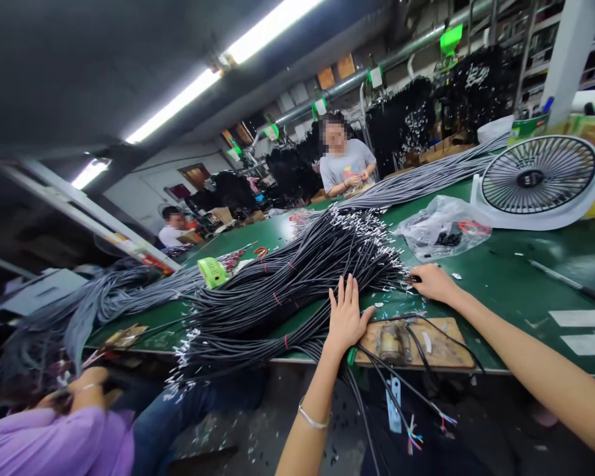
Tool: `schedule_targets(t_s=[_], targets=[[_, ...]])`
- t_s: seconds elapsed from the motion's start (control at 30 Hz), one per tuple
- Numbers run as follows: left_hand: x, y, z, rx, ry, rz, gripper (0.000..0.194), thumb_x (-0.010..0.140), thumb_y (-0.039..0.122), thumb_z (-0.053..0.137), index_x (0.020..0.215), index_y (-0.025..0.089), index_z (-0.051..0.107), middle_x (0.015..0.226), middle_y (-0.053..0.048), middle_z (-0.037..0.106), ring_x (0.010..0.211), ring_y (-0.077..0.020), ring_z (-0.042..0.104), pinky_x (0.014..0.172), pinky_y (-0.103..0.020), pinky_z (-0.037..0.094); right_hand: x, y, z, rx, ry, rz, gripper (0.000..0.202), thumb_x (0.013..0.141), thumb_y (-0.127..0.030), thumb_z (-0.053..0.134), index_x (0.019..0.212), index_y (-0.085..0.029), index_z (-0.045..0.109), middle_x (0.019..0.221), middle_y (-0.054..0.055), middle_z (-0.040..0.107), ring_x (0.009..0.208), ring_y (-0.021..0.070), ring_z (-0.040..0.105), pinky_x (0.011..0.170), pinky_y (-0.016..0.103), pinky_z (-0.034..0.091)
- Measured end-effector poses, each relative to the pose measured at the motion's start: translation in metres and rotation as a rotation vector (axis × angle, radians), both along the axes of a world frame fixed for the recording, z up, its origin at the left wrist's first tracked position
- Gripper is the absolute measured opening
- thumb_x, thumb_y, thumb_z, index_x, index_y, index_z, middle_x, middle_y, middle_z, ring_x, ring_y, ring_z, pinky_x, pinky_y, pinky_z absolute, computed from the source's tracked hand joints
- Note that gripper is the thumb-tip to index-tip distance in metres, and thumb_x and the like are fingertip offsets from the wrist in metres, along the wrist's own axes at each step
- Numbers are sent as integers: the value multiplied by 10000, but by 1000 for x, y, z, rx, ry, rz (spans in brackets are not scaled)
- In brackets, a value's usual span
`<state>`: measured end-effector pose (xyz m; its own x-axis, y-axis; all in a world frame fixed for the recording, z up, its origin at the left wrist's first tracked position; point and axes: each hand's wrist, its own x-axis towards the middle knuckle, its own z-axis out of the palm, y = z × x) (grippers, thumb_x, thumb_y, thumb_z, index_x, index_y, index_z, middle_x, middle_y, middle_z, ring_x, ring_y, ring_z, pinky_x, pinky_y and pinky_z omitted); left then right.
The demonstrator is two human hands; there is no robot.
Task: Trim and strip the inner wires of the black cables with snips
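We look down on a long green table that runs from our edge away toward twelve o'clock. Across it lies a great heap of black cables, tied in places with red bands, their metal-tipped ends fanned out toward two o'clock. A second run of grey cables stretches off at one o'clock, and a white fan lies face-up at two o'clock. A clear plastic bag sits just beside the fan.

Our left hand is spread wide and flat, fingers together and pointing to twelve o'clock, pressing on the near edge of the black cables. Our right hand is narrowed to a pinch at the tips of the cable ends; what it grips is too small for us to tell. Between our wrists rests a small wooden board carrying a metal tool. A green tape dispenser stands at ten o'clock.
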<state>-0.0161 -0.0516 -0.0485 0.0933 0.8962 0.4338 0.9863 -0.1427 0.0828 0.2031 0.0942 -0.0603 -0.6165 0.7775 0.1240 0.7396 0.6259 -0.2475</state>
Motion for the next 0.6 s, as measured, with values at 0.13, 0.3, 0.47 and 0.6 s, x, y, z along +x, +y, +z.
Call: schedule_targets(t_s=[0.13,0.3,0.47,0.6], targets=[[-5,4,-8,-24,98,48,681,886,422,431,1422,72,199,1513,-151,146,1385,-305,2,1078,-579,93,-2,0,-3,4,-5,37,276,898,-278,532,1149,-163,540,1150,79,568,951,204,594,789,398,507],[-4,3,-6,-54,154,89,682,893,431,407,1431,82,175,1520,-137,118,1387,-293,-1,1086,-562,115,-4,-12,3,31,27,104,237,898,-275,530,1100,-156,567,1096,72,595,917,193,603,781,388,507],[-3,2,-1,-76,179,105,678,894,419,411,1435,92,165,1518,-136,132,1389,-282,29,1087,-559,141,-13,-36,14,73,141,177,373,815,-110,509,1171,-210,557,1065,68,653,928,220,634,794,334,498],[-3,2,1,-95,192,106,648,895,407,420,1437,138,188,1519,-125,137,1388,-283,56,1081,-561,167,-20,-48,16,89,204,223,692,755,-53,448,1403,-232,283,1184,70,614,947,227,645,756,327,513]])
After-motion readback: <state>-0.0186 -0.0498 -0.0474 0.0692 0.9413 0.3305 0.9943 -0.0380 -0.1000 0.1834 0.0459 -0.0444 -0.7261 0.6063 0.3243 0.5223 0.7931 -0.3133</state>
